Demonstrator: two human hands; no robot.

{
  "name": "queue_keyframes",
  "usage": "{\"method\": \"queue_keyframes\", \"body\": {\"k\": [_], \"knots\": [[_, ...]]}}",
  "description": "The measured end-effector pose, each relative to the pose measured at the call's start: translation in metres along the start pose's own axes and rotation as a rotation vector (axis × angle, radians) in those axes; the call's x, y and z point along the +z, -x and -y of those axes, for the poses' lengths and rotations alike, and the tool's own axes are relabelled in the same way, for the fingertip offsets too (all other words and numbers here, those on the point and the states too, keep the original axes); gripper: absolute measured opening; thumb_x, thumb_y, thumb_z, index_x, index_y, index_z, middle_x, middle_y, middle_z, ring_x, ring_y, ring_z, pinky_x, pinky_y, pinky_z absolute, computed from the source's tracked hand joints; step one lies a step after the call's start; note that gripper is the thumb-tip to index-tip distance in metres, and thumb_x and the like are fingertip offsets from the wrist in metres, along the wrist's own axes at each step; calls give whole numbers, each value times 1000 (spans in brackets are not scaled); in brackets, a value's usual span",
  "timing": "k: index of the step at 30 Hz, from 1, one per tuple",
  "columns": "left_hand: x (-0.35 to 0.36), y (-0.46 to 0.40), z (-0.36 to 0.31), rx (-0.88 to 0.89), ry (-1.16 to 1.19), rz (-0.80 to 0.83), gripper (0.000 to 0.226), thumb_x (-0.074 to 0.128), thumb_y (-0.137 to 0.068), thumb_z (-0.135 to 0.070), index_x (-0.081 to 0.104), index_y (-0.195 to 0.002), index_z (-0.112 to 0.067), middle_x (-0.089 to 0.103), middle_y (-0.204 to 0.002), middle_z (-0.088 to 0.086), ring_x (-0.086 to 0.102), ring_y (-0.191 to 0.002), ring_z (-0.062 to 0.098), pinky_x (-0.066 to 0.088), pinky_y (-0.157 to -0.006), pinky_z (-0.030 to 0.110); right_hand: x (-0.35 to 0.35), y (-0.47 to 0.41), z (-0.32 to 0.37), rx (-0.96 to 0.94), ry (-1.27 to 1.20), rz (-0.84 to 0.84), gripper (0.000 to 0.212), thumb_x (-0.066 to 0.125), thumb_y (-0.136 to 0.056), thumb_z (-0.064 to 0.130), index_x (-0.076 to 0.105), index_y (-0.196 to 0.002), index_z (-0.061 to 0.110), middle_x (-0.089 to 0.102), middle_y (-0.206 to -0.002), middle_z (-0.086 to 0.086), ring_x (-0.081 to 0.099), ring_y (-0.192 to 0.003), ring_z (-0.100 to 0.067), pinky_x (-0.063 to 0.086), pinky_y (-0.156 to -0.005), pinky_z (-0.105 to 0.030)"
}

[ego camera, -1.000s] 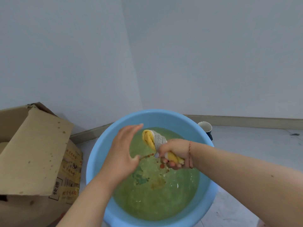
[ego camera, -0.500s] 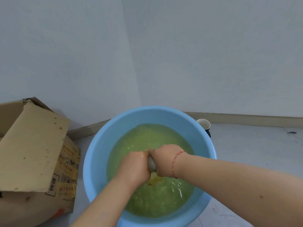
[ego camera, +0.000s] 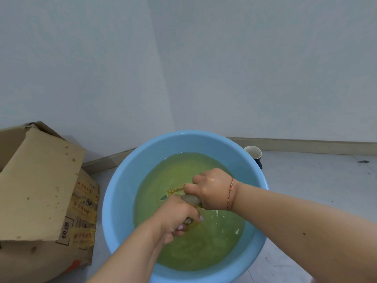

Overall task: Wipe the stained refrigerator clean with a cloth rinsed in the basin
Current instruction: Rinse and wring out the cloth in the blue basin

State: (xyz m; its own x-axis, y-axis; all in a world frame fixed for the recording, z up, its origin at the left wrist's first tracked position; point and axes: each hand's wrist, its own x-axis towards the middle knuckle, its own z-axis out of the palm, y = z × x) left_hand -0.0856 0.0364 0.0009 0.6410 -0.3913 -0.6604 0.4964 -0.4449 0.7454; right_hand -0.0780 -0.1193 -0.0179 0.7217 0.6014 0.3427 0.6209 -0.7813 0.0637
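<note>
Cloth (ego camera: 191, 199), bunched into a grey wad, sat over the middle of the blue basin (ego camera: 122, 180), above its yellow-green water. The right hand (ego camera: 212, 188) gripped the wad's far end with curled fingers, and the left hand (ego camera: 179, 215) clenched the near end, the two fists just beside each other. A cardboard box (ego camera: 40, 190) stood left of the basin; a paper cup (ego camera: 254, 154) stood behind its right rim.

One basin (ego camera: 122, 193), box (ego camera: 40, 180), cup (ego camera: 254, 153), cloth (ego camera: 190, 199).
</note>
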Motion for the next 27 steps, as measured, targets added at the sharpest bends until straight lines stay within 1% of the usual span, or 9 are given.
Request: {"method": "queue_keyframes", "body": {"k": [3, 7, 11, 14, 16, 19, 22, 25, 27], "knots": [[-4, 2, -4, -18, 61, 38, 17, 61, -77, 8, 53, -85, -5, 34, -42, 0, 23, -29, 6, 15, -38, 8, 0, -4, -5, -6, -35, -61, 22, 79, -58, 27, 64, -74, 21, 48, -52, 2, 47, -38, -20, 29, -35, -19], [-14, 7, -10, -38, 80, 105, 16, 63, -81, 4, 52, -84, -8, 35, -50, 2, 24, -30, 5, 15, -34, 8, -1, -8, -7, -14, -37, -116, 15, 61, -65, 28, 63, -76, 19, 50, -54, 2, 48, -39, -21, 34, -34, -20], [-30, 13, -20, -26, 266, 181, 19, 72, -75, -14, 54, -78, -9, 40, -57, 4, 26, -30, 1, 16, -27, 9, -2, -15, -7, 92, -49, -141, 39, 79, -50, 26, 56, -81, 17, 54, -64, 1, 52, -47, -20, 37, -35, -23], [-38, 11, -27, 54, 453, 21, 31, 74, -66, -30, 56, -84, -11, 47, -59, 7, 33, -32, 3, 25, -28, 11, -6, -20, -8, 254, -77, -110, 47, 81, -50, 29, 56, -89, 17, 56, -81, 1, 58, -59, -18, 34, -40, -21], [-40, 5, -29, 156, 544, -136, 31, 74, -66, -33, 59, -82, -11, 51, -57, 4, 41, -38, 6, 36, -33, 14, -13, -25, -6, 393, -191, -98, 48, 79, -60, 27, 53, -99, 16, 55, -91, 1, 58, -68, -20, 34, -50, -23], [-39, -2, -31, 298, 653, -252, 21, 68, -79, -25, 61, -87, -7, 62, -61, 2, 57, -51, 10, 52, -48, 22, -25, -35, 1, 632, -547, 8, 47, 75, -73, 30, 41, -104, 19, 52, -90, 5, 53, -74, -18, 40, -61, -29], [-43, -5, -36, 391, 651, -314, 23, 62, -88, -20, 59, -103, -2, 69, -72, 4, 66, -63, 13, 57, -60, 25, -35, -42, -5, 778, -1004, 56, 44, 80, -72, 31, 44, -94, 18, 57, -83, 1, 55, -70, -15, 44, -60, -26], [-50, -9, -39, 467, 763, -307, 42, 59, -89, -11, 48, -128, 2, 70, -98, 16, 69, -80, 20, 59, -69, 31, -44, -41, -13, 1017, -1677, -52, 24, 67, -82, 29, 54, -86, 9, 61, -79, -10, 65, -80, -33, 49, -68, -30], [-46, -11, -43, 485, 803, -310, 38, 52, -93, -2, 46, -130, -4, 71, -98, 15, 70, -82, 21, 58, -69, 32, -49, -41, -20, 1229, -1916, -137, 17, 58, -88, 21, 60, -79, 6, 64, -70, -9, 64, -64, -24, 53, -65, -26]]}}
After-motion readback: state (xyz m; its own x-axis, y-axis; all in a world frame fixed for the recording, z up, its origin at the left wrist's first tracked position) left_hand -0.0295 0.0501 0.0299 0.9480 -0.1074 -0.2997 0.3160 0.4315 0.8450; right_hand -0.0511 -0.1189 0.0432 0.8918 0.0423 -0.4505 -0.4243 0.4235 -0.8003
